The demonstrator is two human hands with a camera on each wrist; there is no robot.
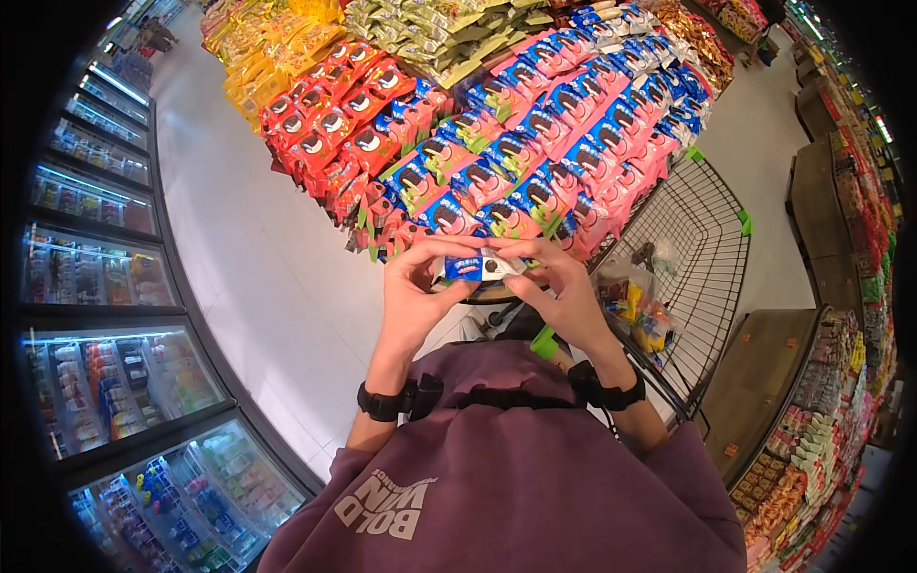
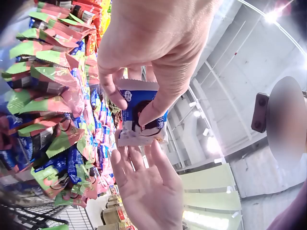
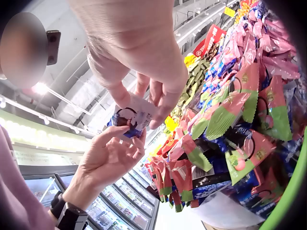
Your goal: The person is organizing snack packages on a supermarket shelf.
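Observation:
A small blue-and-white snack packet (image 1: pixel 465 267) with a dark round biscuit printed on it is held up between both hands, in front of the person's chest. The left hand (image 1: pixel 413 291) pinches one end with thumb and fingers. At the opposite end, the right hand (image 1: pixel 565 294) grips the white edge. The left wrist view shows the packet (image 2: pixel 142 115) face on, its crimped ends flat and the left thumb across the printed biscuit. In the right wrist view, the right fingers and thumb hold the pale end of the packet (image 3: pixel 136 112).
Right ahead rises a large heap of blue-and-pink packets (image 1: pixel 535 134), with red packets (image 1: pixel 325 124) and yellow packets (image 1: pixel 277 57) beside it. A wire shopping cart (image 1: pixel 702 239) holding bagged goods stands at the right. Glass-door coolers (image 1: pixel 124 382) line the left; stocked shelves (image 1: pixel 812 458) the right.

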